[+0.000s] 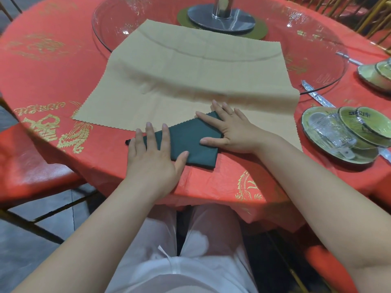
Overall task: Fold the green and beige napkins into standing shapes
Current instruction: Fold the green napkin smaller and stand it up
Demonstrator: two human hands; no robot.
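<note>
Your hands press a folded green napkin (190, 142) flat at the near edge of a round table, its red tablecloth (55, 66) printed with gold motifs. The napkin is a dark, smooth band whose long axis runs left to right, the right end angled slightly away from you. Its scalloped edge faces the table's centre. It lies partly on the cloth and partly over the near, zigzag-cut edge of the beige napkin (179, 77).

Your left hand (152, 159) lies palm down on the band's left end, fingers straight and together. Your right hand (228, 132) lies flat on the right end, fingers spread, thumb pointing left. Neither hand grips anything.

The beige napkin is spread open as a large creased square. Its far part rests on a clear glass turntable (317, 49), which carries a round metal base (221, 17).

To your right, a green plate (338, 154) holds a clear glass cup (332, 130), tipped over, and smaller green dishes (359, 123) leaning against each other.
</note>
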